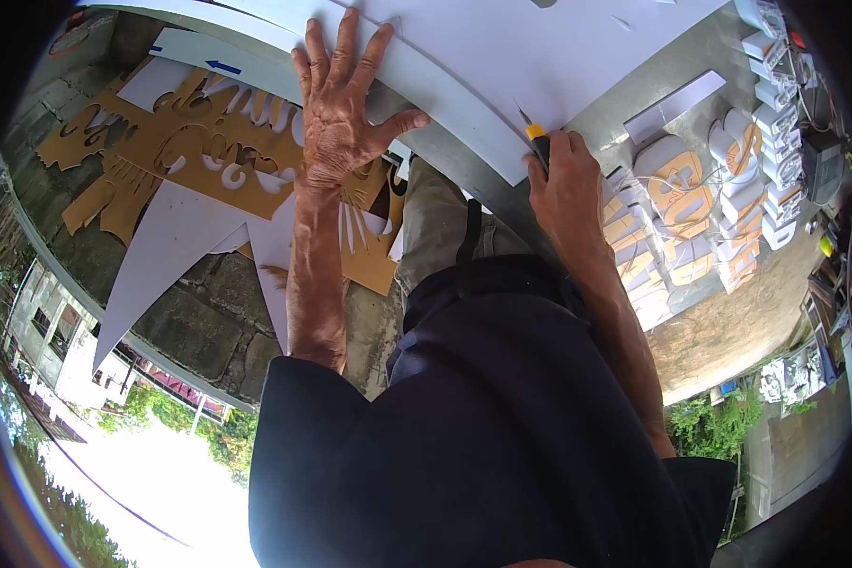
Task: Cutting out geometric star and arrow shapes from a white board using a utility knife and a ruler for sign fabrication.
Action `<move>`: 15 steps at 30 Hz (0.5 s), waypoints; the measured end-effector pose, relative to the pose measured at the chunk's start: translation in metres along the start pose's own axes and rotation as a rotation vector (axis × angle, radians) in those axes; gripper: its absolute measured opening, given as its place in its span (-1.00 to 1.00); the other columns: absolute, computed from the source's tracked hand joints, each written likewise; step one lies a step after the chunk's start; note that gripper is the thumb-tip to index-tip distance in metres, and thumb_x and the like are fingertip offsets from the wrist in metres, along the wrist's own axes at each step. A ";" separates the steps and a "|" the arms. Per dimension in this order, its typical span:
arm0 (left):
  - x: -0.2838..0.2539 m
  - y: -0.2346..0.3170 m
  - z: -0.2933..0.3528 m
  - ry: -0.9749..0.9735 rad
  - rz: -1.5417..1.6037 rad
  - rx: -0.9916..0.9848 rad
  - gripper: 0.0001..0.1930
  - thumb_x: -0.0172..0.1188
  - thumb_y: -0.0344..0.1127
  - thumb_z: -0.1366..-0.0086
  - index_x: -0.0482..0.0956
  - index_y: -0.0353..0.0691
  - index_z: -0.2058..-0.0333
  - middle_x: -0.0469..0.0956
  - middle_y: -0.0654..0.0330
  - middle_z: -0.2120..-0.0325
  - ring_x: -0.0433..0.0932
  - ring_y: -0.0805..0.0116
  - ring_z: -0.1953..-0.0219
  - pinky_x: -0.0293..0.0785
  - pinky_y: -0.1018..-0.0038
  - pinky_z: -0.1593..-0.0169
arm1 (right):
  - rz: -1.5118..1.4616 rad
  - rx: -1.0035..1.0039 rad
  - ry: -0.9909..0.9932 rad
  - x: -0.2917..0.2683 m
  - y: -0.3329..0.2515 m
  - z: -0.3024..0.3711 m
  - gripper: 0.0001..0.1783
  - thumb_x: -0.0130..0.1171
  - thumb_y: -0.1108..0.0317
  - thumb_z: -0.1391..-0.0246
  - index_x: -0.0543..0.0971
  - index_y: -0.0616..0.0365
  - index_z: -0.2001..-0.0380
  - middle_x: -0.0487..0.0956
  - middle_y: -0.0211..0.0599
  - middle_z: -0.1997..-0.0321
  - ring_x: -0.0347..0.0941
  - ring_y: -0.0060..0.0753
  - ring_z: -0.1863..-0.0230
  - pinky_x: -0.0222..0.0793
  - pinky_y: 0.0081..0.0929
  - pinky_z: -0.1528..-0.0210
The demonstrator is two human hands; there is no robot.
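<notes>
Head view, looking down past dark shirt and shorts. Left hand [336, 109] flat on a large white sheet [502, 57], fingers [346, 43] spread wide, palm pressing down near the sheet's curved edge. Right hand [566, 185] closed around a utility knife [537, 144] with a yellow and black handle, fingers pressed together around the grip, blade tip touching the white sheet right at its near edge. Sheet lying across a grey worktop [625, 90], filling the top middle of the view.

Left of the left hand, on the concrete floor [189, 312]: brown cut-out board [199, 142] with letter-shaped holes, plus pointed white offcuts [161, 251] partly over it. Right of the knife hand: raised sign letters [691, 208], white sides with orange faces, grouped close together. Further white letters [776, 123] stacked along the far right edge. Greenery and buildings beyond, along the lower rim.
</notes>
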State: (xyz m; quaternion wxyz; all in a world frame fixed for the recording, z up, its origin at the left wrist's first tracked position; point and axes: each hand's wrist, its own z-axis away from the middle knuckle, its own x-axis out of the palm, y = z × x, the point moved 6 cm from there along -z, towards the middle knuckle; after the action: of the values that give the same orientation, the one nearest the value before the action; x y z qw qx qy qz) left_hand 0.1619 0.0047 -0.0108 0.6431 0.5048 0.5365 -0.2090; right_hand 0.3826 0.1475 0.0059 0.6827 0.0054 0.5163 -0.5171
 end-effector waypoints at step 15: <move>-0.007 0.009 -0.009 0.016 -0.060 0.046 0.04 0.47 0.48 0.21 0.52 0.20 -0.29 0.17 0.07 -0.47 0.00 -0.48 -0.45 0.01 -0.36 -0.44 | -0.022 0.001 0.031 -0.001 0.000 0.001 -0.70 0.37 0.42 -0.14 0.49 0.38 0.20 0.55 0.11 0.23 0.57 0.28 0.24 0.44 0.04 0.24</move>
State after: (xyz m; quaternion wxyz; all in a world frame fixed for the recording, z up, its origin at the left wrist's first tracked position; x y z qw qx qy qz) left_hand 0.1622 0.0146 -0.0004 0.6207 0.5045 0.5516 -0.2366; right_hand 0.3833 0.1483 0.0069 0.6689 0.0080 0.5266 -0.5245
